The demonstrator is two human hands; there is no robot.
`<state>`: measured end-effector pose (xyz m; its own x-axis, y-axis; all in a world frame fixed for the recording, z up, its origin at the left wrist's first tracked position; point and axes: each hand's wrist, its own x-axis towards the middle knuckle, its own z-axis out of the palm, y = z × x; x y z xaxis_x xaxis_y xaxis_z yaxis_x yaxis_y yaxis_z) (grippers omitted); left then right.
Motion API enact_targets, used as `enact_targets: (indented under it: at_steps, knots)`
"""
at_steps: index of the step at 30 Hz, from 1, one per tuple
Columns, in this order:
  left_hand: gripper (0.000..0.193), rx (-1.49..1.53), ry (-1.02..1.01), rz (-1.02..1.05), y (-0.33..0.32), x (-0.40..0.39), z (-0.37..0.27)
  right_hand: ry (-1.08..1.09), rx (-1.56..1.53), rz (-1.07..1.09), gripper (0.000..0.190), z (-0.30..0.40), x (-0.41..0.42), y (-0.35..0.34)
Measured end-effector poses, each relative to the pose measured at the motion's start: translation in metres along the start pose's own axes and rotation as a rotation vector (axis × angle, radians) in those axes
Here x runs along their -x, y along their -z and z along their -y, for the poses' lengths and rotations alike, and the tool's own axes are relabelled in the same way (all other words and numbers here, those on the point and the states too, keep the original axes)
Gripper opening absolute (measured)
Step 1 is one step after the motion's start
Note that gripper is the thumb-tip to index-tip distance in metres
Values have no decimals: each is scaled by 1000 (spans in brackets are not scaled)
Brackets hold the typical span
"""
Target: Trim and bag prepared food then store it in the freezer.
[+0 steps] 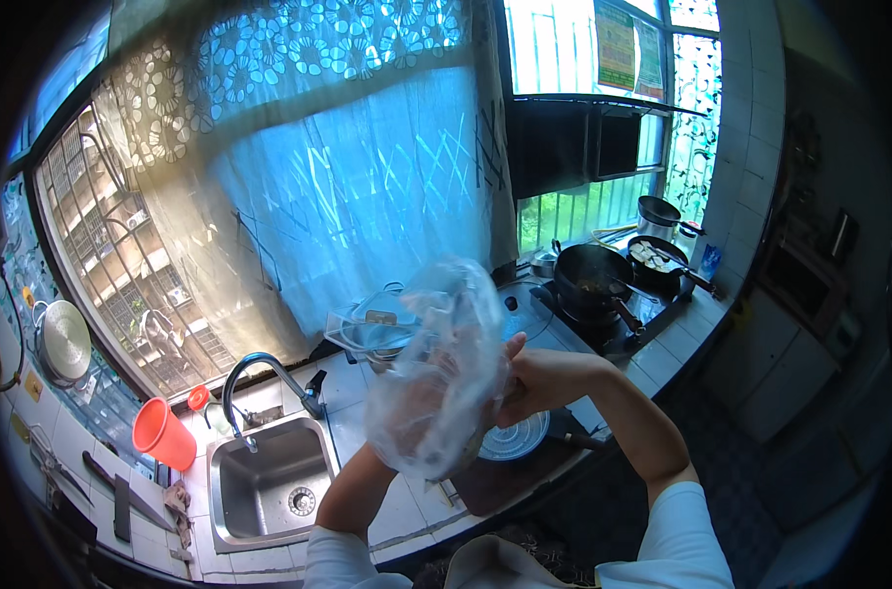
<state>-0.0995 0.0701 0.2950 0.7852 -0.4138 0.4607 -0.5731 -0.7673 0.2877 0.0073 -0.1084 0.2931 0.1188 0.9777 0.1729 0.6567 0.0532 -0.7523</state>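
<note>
A clear, crumpled plastic bag (453,353) is raised above the counter in front of me. My left hand (419,414) shows only blurrily through the film, and its fingers cannot be made out. At the bag's right side, my right hand (538,379) grips it with the thumb pointing up. Something dark lies by the right palm, too hidden to name. Below my hands is a round, ribbed translucent plate or lid (518,439) on a dark brown board (501,486). Behind the bag stands a clear container (383,320), partly covered by it.
At left are a steel sink (262,478), its faucet (269,361) and a red plastic bucket (165,434). A cleaver (122,508) hangs on the tiled wall. At right, a black wok (593,272) and a frying pan with white pieces (656,254) sit on the gas stove (637,320).
</note>
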Motion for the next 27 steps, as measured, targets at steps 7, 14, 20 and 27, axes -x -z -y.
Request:
enact_targets:
  at_steps: [7, 14, 20, 27]
  knots:
    - [65, 4, -173, 219, 27, -20, -2, 109, 223, -48, 32, -3, -10, -8]
    - [57, 528, -187, 270, 23, -15, 23, 285, 347, -143, 31, 29, -36, -15]
    - [50, 834, -17, 363, 10, -2, 22, 326, 563, -128, 32, 64, -62, -10]
    - [45, 1206, 187, 470, -11, 8, 27, 478, 138, -83, 33, -6, -70, 0]
